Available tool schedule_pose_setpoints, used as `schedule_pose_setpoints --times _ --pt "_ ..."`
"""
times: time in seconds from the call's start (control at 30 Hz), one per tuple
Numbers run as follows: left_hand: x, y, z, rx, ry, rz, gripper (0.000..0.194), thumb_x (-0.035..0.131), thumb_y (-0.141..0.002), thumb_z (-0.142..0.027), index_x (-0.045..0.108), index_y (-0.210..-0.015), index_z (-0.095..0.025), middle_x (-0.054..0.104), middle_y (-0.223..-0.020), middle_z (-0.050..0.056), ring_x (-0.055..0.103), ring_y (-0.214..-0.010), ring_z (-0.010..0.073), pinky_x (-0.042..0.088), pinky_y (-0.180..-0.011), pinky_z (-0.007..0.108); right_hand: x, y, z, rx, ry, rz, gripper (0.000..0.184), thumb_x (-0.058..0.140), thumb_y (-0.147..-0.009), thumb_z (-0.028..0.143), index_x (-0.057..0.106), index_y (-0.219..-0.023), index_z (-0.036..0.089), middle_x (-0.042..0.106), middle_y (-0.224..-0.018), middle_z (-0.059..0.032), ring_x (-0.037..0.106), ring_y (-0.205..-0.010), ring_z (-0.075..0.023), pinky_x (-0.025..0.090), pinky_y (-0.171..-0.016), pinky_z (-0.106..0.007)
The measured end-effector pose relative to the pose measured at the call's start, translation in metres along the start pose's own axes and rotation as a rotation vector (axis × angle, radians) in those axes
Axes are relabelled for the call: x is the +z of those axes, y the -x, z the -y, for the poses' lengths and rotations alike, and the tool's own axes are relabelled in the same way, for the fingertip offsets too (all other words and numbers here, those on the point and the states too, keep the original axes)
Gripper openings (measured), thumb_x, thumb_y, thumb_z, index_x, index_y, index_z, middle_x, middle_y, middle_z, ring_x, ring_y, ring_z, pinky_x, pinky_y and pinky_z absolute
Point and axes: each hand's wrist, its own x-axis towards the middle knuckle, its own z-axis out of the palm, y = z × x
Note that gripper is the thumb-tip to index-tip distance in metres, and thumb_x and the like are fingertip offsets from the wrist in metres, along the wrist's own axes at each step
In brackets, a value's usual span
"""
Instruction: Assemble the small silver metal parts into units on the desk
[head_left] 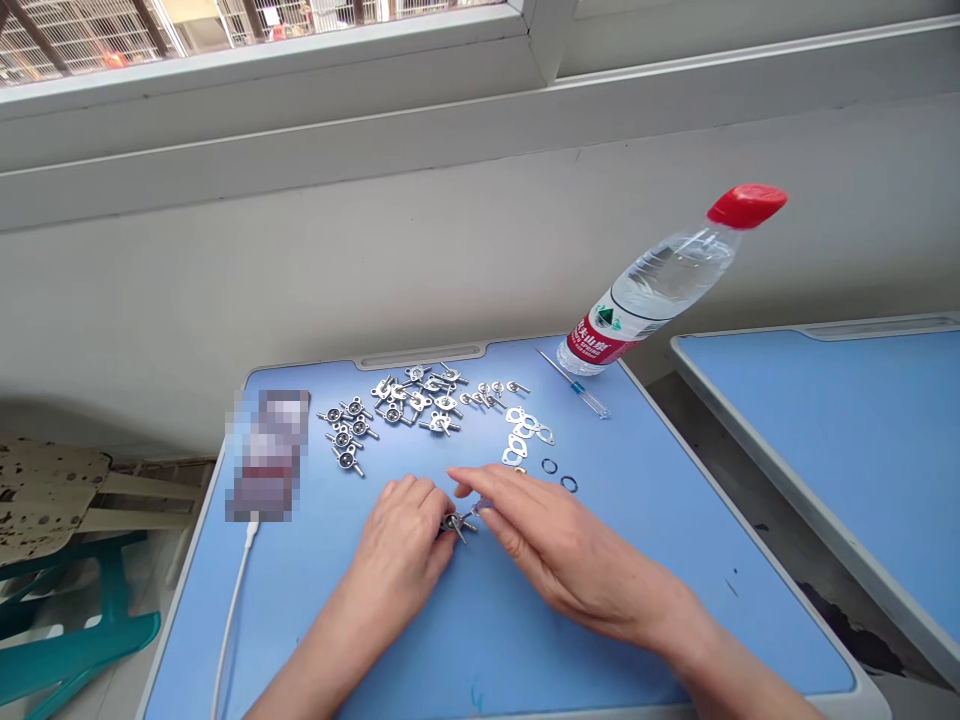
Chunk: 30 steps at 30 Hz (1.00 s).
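Note:
My left hand (pixel 405 530) rests on the blue desk, its thumb and fingers pinching a small metal fitting (pixel 454 523) with thin pipe stubs. Facing it from the right, my right hand (pixel 551 535) grips what looks like a small clear-handled screwdriver (pixel 481 507). Its thin shaft points at the fitting; the fingers hide most of the handle, and I cannot tell whether the tip touches. Just beyond my right fingers lie several flat metal gaskets (pixel 526 425) and two dark rings (pixel 569 484). A small brass-coloured piece (pixel 520 470) shows partly behind that hand.
Loose metal fittings (pixel 418 398) lie in a pile, with another group (pixel 346 435) to its left. Smaller stemmed parts (pixel 487 393) are nearby. A second screwdriver (pixel 577 385) lies beside a tall water bottle (pixel 652 285). At left is a blurred phone (pixel 268 455) with a white cable (pixel 236 600).

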Motion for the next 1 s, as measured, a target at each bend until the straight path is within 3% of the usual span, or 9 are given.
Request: schedule_pose_setpoints --times 0.1,0.23,0.4,0.5,0.63,0.87,1.0 --pt "0.0 0.0 0.0 0.009 -0.008 -0.002 0.013 0.05 -0.085 -0.007 0.054 -0.084 -0.02 0.059 -0.082 0.002 0.053 -0.078 0.0198 0.044 -0.07 0.034 0.002 0.0 0.001 -0.045 -0.036 -0.031 0.035 0.036 -0.097 0.009 0.056 -0.125 0.015 0.071 -0.093 -0.0081 0.066 -0.083 -0.0167 0.056 -0.068 -0.03" --pt "0.0 0.0 -0.001 -0.008 -0.039 0.012 0.013 0.051 -0.085 -0.008 0.052 -0.079 -0.02 0.057 -0.079 0.001 0.051 -0.075 0.0196 0.043 -0.068 0.033 0.008 0.0 -0.001 -0.077 0.024 -0.117 0.024 0.042 -0.1 0.022 0.064 -0.104 0.014 0.067 -0.072 -0.0045 0.059 -0.059 -0.0147 0.048 -0.053 -0.028" --pt "0.001 0.001 0.0 0.003 0.006 -0.012 0.011 0.051 -0.088 -0.009 0.054 -0.088 -0.02 0.057 -0.082 0.001 0.052 -0.077 0.0197 0.043 -0.07 0.034 0.009 -0.002 -0.001 -0.094 -0.085 -0.096 0.028 0.038 -0.097 0.009 0.057 -0.117 0.013 0.071 -0.092 -0.0079 0.065 -0.082 -0.0153 0.053 -0.067 -0.027" --pt "0.002 0.001 0.0 0.003 -0.032 -0.027 0.015 0.049 -0.088 -0.01 0.05 -0.077 -0.02 0.055 -0.078 0.001 0.05 -0.073 0.0191 0.042 -0.068 0.033 0.01 -0.002 0.0 -0.131 -0.09 -0.067 0.035 0.034 -0.095 0.003 0.058 -0.117 0.016 0.069 -0.082 -0.004 0.062 -0.073 -0.0133 0.051 -0.06 -0.026" --pt "0.001 0.001 0.001 0.013 -0.043 -0.009 0.017 0.05 -0.086 -0.008 0.047 -0.074 -0.02 0.055 -0.077 0.0 0.049 -0.072 0.0183 0.043 -0.067 0.033 0.011 -0.001 -0.001 -0.108 -0.034 -0.082 0.025 0.04 -0.099 0.015 0.063 -0.106 0.015 0.066 -0.073 -0.0032 0.058 -0.062 -0.013 0.047 -0.053 -0.026" --pt "0.002 0.0 0.001 0.017 -0.042 -0.027 0.011 0.052 -0.087 -0.01 0.052 -0.081 -0.019 0.056 -0.079 0.001 0.052 -0.075 0.0194 0.044 -0.07 0.034 -0.002 -0.002 0.003 0.0 -0.152 0.059 0.031 0.037 -0.096 0.009 0.059 -0.116 0.018 0.07 -0.093 -0.0058 0.064 -0.084 -0.0152 0.054 -0.07 -0.029" --pt "0.001 0.0 0.001 0.001 -0.055 0.009 0.015 0.053 -0.086 -0.009 0.05 -0.076 -0.019 0.056 -0.078 0.001 0.051 -0.075 0.0197 0.043 -0.068 0.033 0.007 0.0 -0.002 -0.054 -0.091 -0.048 0.019 0.044 -0.098 0.015 0.062 -0.099 0.016 0.068 -0.075 -0.0025 0.061 -0.066 -0.0132 0.049 -0.059 -0.026"
